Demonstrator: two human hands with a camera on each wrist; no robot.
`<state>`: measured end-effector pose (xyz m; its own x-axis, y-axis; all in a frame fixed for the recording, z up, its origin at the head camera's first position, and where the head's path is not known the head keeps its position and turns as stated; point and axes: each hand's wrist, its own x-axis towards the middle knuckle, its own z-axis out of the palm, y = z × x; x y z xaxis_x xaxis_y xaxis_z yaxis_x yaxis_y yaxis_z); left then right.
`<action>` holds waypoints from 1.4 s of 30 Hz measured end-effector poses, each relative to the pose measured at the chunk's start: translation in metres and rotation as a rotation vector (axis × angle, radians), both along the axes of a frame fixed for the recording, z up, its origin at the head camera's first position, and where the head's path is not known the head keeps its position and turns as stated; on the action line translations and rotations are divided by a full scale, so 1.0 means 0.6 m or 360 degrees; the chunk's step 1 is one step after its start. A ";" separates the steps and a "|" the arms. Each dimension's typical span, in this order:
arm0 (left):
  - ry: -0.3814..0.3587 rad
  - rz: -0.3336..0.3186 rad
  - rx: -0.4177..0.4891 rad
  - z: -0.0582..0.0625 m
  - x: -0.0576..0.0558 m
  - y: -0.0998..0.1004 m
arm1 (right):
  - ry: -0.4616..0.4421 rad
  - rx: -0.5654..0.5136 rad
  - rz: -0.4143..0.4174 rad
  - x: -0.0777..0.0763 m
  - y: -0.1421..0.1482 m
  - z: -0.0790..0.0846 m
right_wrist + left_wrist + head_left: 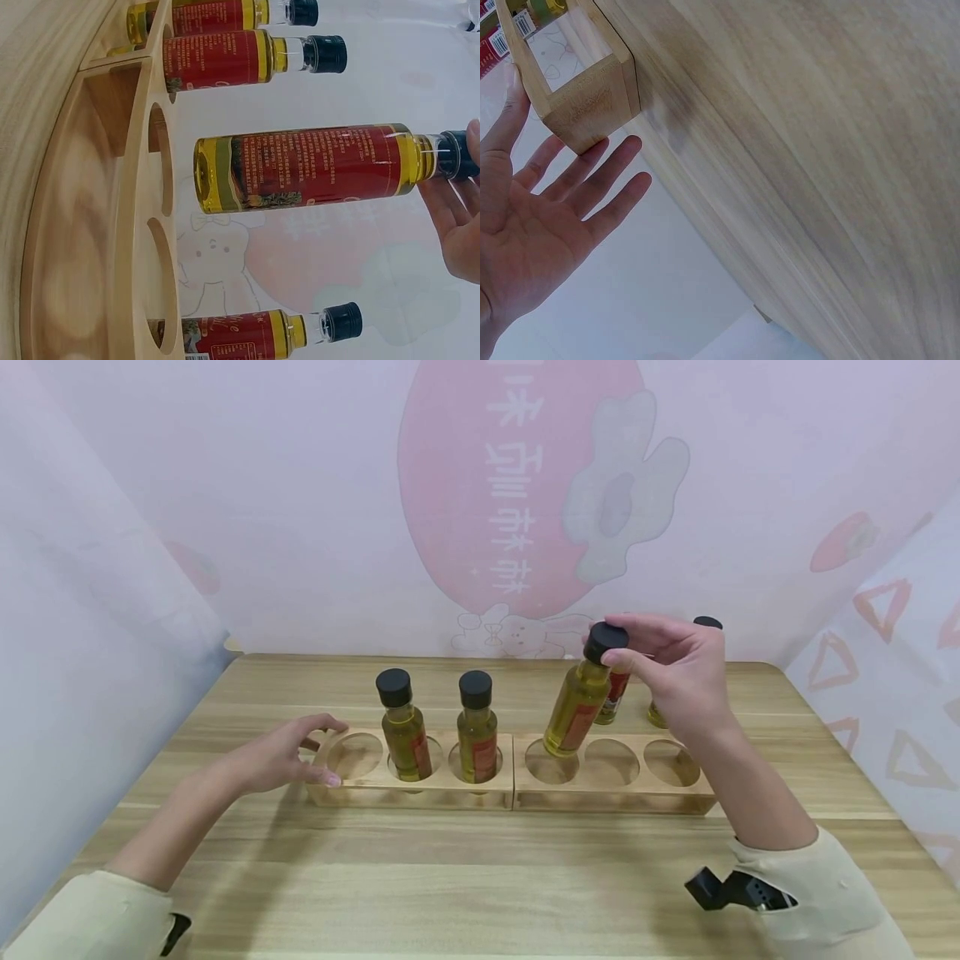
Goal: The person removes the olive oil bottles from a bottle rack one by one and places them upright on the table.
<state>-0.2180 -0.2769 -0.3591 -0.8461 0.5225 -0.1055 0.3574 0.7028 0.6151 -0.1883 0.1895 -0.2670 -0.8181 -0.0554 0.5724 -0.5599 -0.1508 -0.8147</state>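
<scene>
My right hand (678,672) pinches an olive oil bottle (576,710) by its black cap. The bottle tilts over the right half of the wooden rack (513,797), its base at the first hole of that half in the head view. In the right wrist view the held bottle (307,169) shows a red label and yellow oil. At the rack's left end, my left hand (281,756) touches it, thumb at the front corner and fingers toward the back. The left wrist view shows the hand (540,225) with its fingers spread and nearly straight against the rack's end (592,109).
Two capped oil bottles, one at the left (405,735) and one beside it (477,735), stand in the rack's left half. Behind the right half are another red-labelled bottle (613,697) and a bottle (707,622) mostly hidden by my right hand. A printed curtain (300,527) hangs behind the table (420,877).
</scene>
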 end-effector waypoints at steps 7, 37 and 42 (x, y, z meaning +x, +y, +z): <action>-0.0004 0.0010 -0.0011 0.001 0.000 0.001 | -0.0012 -0.0067 -0.0032 -0.009 -0.002 0.002; 0.0002 0.0000 0.0008 0.000 0.000 0.000 | -0.0083 -0.0059 -0.0161 -0.056 -0.025 -0.035; 0.0010 -0.0006 0.0012 0.000 0.001 -0.001 | -0.0071 -0.0039 -0.0150 -0.064 -0.031 -0.045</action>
<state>-0.2176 -0.2776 -0.3591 -0.8447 0.5266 -0.0961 0.3642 0.6969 0.6179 -0.2269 0.1710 -0.2940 -0.8437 0.0367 0.5356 -0.5358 -0.1194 -0.8358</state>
